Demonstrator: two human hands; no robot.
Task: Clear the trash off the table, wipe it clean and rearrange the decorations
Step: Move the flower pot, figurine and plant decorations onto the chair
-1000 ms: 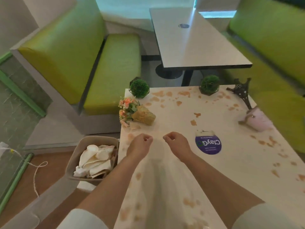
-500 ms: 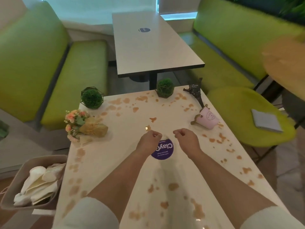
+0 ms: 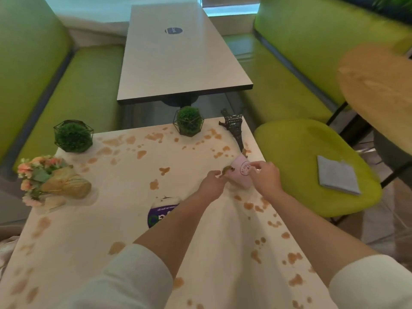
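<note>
You are gripping the tipped pink pot [image 3: 242,175], whose round stamp is too blurred to read, at the stained table's [image 3: 124,175] right edge, your right hand [image 3: 266,178] curling onto its side, your left hand [image 3: 213,182] pinching its brownish handle, while your left forearm is partly covering the purple sticker [image 3: 159,214], its lettering unreadable.

Glossy stain-blotched table top [image 3: 124,219], wire-caged fuzzy green balls [image 3: 73,137], straw-wrapped bouquet [image 3: 66,186], matt pink pot [image 3: 242,175].
</note>
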